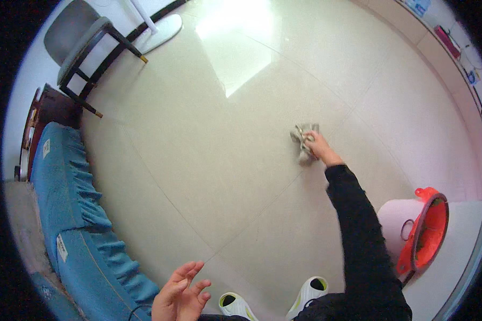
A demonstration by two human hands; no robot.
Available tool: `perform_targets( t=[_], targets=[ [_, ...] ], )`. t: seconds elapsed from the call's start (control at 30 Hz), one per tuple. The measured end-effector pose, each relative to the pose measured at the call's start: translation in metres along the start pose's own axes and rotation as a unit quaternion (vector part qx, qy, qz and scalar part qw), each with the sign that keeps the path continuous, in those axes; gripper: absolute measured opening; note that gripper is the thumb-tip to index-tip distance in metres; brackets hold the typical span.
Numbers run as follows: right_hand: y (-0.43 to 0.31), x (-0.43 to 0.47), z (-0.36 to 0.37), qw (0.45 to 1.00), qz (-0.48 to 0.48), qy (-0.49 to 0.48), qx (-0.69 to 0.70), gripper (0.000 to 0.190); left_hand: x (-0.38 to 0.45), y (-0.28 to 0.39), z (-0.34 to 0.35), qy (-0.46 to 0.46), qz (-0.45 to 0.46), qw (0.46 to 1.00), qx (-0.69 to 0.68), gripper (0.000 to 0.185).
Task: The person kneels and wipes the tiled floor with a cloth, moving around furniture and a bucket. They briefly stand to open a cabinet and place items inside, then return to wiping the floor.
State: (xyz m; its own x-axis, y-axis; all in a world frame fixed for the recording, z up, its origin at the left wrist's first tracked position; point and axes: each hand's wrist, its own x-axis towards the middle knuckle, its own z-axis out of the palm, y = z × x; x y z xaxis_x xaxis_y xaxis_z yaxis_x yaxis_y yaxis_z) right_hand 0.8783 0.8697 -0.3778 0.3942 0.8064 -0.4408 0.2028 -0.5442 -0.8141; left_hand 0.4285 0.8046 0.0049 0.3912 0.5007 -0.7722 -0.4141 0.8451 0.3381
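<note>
My right hand (319,147) reaches out over the tiled floor (209,160) at the end of a black sleeve. Its fingers are closed on a crumpled grey-beige cloth (304,156), whose lower part looks slightly blurred. Whether the cloth touches the floor is hard to tell. At the bottom, my left hand (182,291) is raised with palm up and fingers apart and curled, holding nothing. It is between the blue-covered sofa and my white shoes.
A sofa with a blue cover (96,257) runs along the left. A grey chair (84,48) and a white stand base (160,34) are at upper left. A white bin with a red liner (429,232) stands at right. White shoes (235,307) are below; a low cabinet (434,48) lines the upper right.
</note>
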Motion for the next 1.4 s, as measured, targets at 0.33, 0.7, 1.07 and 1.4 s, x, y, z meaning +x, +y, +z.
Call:
perform_targets(
  t=[0.33, 0.7, 1.07, 1.4],
  targets=[
    [0.073, -0.313, 0.043, 0.841, -0.362, -0.220, -0.336, 0.041, 0.045, -0.004, -0.012, 0.040, -0.045, 0.992, 0.111, 0.039],
    [0.107, -0.311, 0.161, 0.759, -0.426, -0.341, -0.355, 0.062, 0.053, 0.016, -0.042, 0.061, 0.049, 0.994, 0.077, 0.038],
    [-0.005, -0.047, 0.132, 0.831, -0.264, 0.146, -0.467, 0.047, -0.009, 0.093, -0.076, 0.072, 0.358, 0.929, 0.058, 0.044],
    [0.011, -0.245, 0.261, 0.736, -0.582, -0.200, -0.281, 0.048, -0.078, 0.249, -0.332, 0.533, 0.288, 0.559, 0.565, 0.088]
  ],
)
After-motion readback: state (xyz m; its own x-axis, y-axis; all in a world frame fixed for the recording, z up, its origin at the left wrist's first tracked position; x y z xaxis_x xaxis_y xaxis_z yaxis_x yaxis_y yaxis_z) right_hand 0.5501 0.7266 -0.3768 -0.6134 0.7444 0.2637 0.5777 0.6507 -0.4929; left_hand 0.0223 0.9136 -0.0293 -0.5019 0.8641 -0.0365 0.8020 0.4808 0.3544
